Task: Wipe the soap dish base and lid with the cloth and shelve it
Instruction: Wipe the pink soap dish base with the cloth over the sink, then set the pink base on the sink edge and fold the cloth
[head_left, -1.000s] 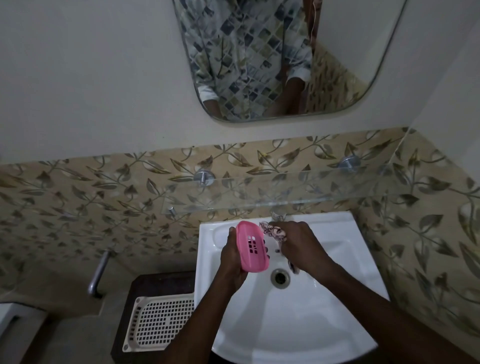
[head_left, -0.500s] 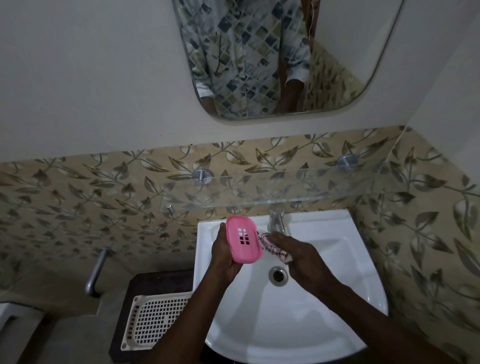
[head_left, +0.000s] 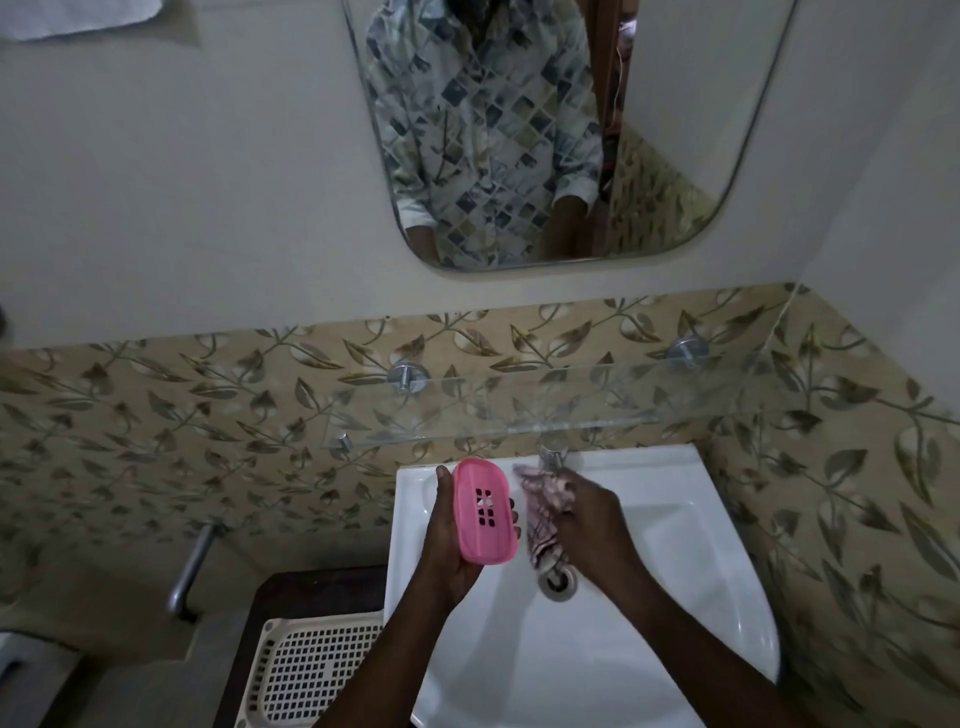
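Standing at the white sink, the person grips the pink soap dish upright in the left hand, fingers wrapped behind it. Just beside it, the right hand is closed around the bunched patterned cloth, below the glass shelf.

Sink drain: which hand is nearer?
Right. The right hand, holding the cloth, is just above the drain; the left hand grips the pink soap dish further left.
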